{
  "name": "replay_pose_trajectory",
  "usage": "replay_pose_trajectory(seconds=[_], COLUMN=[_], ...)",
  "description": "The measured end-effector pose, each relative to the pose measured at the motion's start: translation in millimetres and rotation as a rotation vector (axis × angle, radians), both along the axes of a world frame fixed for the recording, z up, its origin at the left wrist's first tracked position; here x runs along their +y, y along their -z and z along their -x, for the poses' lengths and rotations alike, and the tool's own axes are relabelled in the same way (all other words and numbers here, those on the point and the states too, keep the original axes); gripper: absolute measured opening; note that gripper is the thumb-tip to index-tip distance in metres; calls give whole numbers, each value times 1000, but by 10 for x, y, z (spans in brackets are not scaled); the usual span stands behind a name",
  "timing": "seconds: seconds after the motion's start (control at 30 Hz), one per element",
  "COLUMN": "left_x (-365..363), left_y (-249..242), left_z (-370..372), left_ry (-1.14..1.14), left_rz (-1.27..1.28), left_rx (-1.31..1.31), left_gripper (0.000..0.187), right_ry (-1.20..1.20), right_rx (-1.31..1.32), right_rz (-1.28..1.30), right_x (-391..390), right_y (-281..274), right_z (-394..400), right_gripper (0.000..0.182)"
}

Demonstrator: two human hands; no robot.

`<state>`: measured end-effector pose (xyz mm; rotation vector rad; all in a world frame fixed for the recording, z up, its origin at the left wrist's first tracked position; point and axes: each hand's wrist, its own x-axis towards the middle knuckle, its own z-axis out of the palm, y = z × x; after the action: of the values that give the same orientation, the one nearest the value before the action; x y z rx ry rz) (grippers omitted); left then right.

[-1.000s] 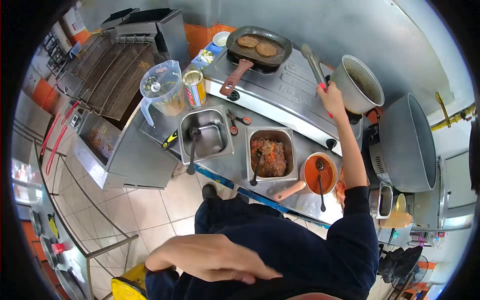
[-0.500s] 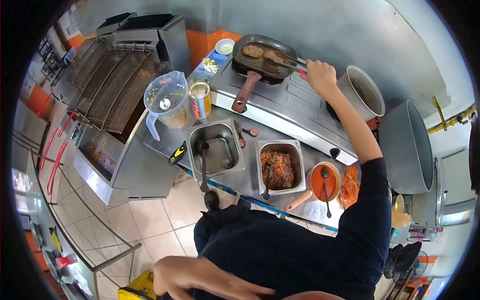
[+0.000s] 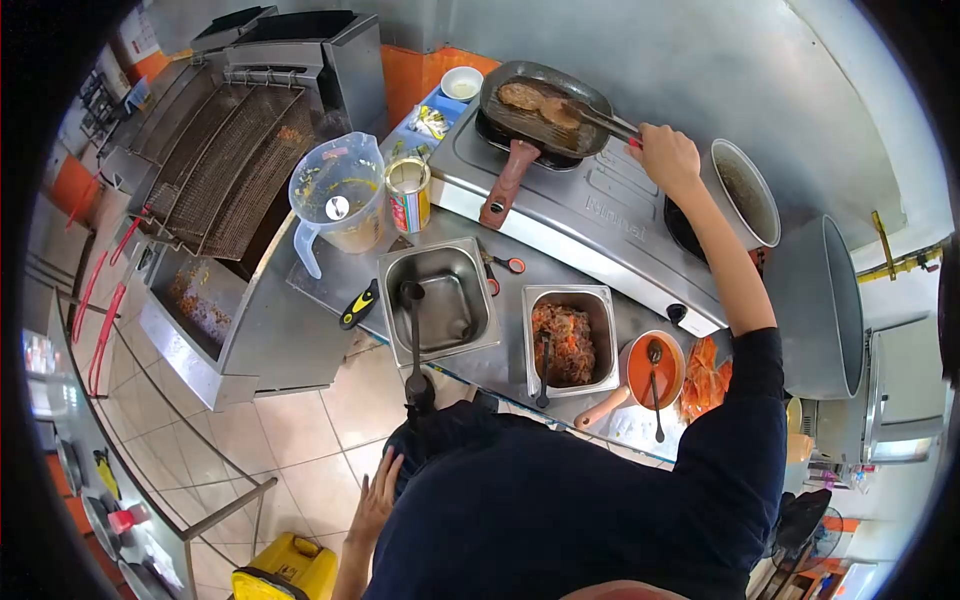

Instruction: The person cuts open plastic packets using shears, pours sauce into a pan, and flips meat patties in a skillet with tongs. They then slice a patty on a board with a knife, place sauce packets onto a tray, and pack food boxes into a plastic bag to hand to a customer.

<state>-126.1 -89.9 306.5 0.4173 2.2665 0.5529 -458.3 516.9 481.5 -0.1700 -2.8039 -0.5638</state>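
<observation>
My right hand (image 3: 665, 158) is closed round the handle end of a pair of metal tongs (image 3: 612, 122). The tips of the tongs reach one of two browned meat patties (image 3: 522, 97) in a black grill pan (image 3: 497, 118). This pan sits on the left burner, its brown handle (image 3: 512, 180) pointing toward me. My left hand (image 3: 375, 500) hangs low by my side against the dark clothing, its fingers extended and holding nothing.
The gas stove (image 3: 620, 215) carries a large pot (image 3: 745, 195) on the right. In front are a steel pan with a ladle (image 3: 414, 330), a steel tray of shredded filling (image 3: 565, 345), a saucepan of orange sauce (image 3: 640, 370), a measuring jug (image 3: 340, 190) and a can (image 3: 408, 200).
My left hand has moved from in front of my body down to my left side. The tongs' tips remain at the patty, and the whole view has shifted slightly.
</observation>
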Motion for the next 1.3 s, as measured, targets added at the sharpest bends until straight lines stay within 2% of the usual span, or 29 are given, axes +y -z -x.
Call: replay_pose_trajectory(seconds=[0.17,0.27,0.37,0.57,0.73,0.77,0.93,1.07,1.13,1.2,1.3], left_x=[829,778,715,690,693,736,782,763,676,672,646], left_y=[60,155,190,288,359,241,-41,23,214,216,255], left_z=[532,564,640,676,665,655,615,621,571,599,612], left_ry=[61,103,112,97,73,68,33,8,-51,-37,-2], left_rz=[-226,-284,-305,-364,-413,-415,-338,-306,-348,-356,-372], left_rx=[167,119,119,112,110,115,77,61,23,21,23], left_gripper=[50,51,58,71,82,82,61,49,86,87,88], right_ry=[91,72,170,86,125,143,137,62,60,75,10], right_rx=[-26,-30,-79,8,-7,-5,18,41,77,147,40], right_rz=[18,-21,83,-18,65,77,37,-193,-281,-525,-405], right_x=[-214,-186,-208,-127,-28,-59,-168,-296,-253,-94,133], right_y=[-229,-161,-286,65,-44,-134,-309,-103,91,285,290], right_z=[-172,-172,-163,-24,68,44,-55,-213,-159,-78,22], right_gripper=[40,43,51,56,51,48,40,38,37,36,33])
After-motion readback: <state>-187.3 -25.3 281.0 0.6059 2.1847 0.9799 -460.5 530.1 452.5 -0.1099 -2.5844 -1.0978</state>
